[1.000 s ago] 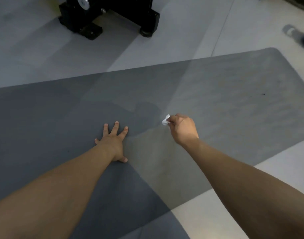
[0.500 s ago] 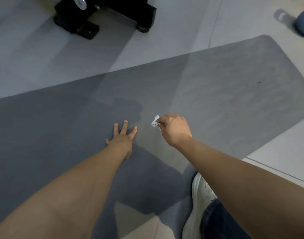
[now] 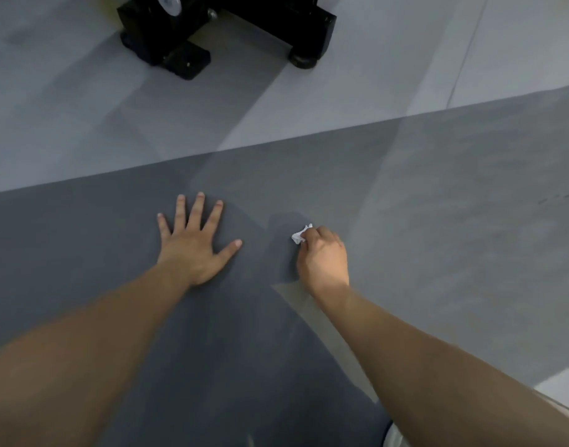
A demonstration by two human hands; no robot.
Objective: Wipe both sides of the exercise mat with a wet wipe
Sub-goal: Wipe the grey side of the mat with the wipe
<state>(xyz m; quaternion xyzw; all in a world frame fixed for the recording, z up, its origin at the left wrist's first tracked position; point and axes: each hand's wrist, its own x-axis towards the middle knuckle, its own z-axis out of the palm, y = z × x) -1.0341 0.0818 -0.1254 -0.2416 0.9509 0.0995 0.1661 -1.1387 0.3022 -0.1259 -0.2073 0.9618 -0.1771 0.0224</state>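
left hand (image 3: 194, 250) now farther forward

The mat (image 3: 438, 253) looks like matt grey foam or rubber with a fine, slightly rough grain. The wipe (image 3: 301, 235) on it is white, crumpled, soft cloth-like paper. Beyond the mat, the floor (image 3: 67, 108) is smooth, pale and faintly shiny, and the stand (image 3: 231, 30) there is black painted metal.
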